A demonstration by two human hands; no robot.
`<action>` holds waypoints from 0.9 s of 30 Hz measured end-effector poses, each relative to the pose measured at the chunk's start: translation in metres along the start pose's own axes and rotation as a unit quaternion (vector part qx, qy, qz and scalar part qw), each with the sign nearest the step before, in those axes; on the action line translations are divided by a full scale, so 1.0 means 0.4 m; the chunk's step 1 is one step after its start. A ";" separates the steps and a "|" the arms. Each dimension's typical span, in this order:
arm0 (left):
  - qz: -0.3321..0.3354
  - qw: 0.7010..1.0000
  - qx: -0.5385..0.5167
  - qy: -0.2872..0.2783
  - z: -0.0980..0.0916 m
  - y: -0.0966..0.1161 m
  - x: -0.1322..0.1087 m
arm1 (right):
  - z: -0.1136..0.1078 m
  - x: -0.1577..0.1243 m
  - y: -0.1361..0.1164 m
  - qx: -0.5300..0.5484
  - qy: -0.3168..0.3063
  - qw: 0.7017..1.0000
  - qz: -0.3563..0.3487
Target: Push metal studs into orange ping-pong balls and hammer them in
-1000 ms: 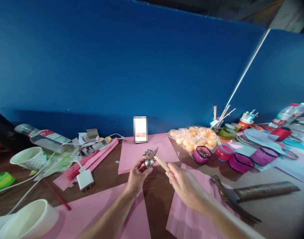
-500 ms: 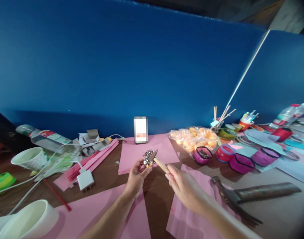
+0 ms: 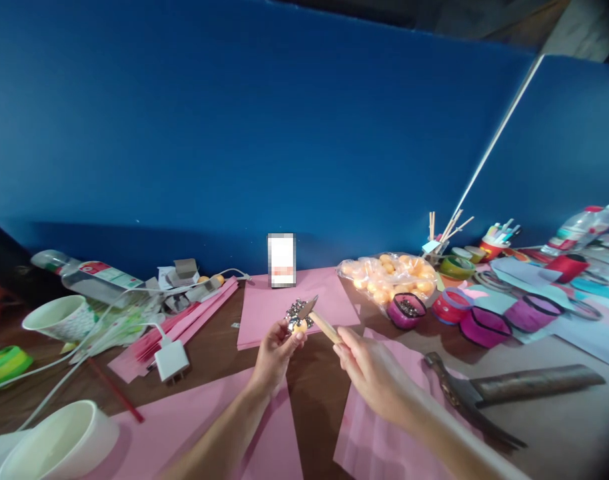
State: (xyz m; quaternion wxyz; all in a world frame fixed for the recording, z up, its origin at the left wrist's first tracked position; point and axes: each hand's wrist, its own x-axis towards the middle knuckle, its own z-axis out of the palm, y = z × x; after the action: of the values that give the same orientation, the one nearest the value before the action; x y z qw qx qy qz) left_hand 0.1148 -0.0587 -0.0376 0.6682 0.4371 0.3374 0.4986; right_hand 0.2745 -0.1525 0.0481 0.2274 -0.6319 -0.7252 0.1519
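In the head view, my left hand (image 3: 273, 360) pinches an orange ball (image 3: 298, 328) between thumb and fingers. Shiny metal studs (image 3: 294, 311) cover its upper side. My right hand (image 3: 367, 363) is closed around the wooden handle of a small hammer (image 3: 326, 328). The dark, pointed hammer head is over the studded ball; whether it touches cannot be made out. Both hands are raised above the brown table, in front of a pink sheet (image 3: 329, 293).
A bag of orange balls (image 3: 389, 277) lies back right, beside a purple cup (image 3: 407, 312) of small metal pieces. A large hammer (image 3: 534, 387) lies at right. At left are a white charger (image 3: 171, 360), a white cup (image 3: 59, 440) and a plastic bottle (image 3: 104, 280).
The ball has turned slightly in my left hand, showing more of its orange surface. The small hammer has shifted a little up and right, with its head tilted differently.
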 end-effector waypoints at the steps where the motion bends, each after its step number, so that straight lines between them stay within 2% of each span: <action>1: 0.001 1.000 0.003 0.000 -0.001 -0.002 0.001 | -0.001 0.000 -0.001 0.003 0.003 1.000 0.000; 7: -0.009 1.000 0.004 0.020 -0.001 -0.006 0.001 | 0.002 -0.001 0.004 0.000 -0.008 1.000 -0.007; 27: -0.022 1.000 -0.010 0.013 0.002 0.007 -0.003 | -0.004 -0.006 -0.006 0.027 -0.013 1.000 0.004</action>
State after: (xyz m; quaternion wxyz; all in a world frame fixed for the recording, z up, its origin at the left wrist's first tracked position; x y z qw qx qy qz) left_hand 0.1141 -0.0599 -0.0347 0.6790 0.4167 0.3502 0.4926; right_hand 0.2734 -0.1555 0.0503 0.2347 -0.6268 -0.7208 0.1804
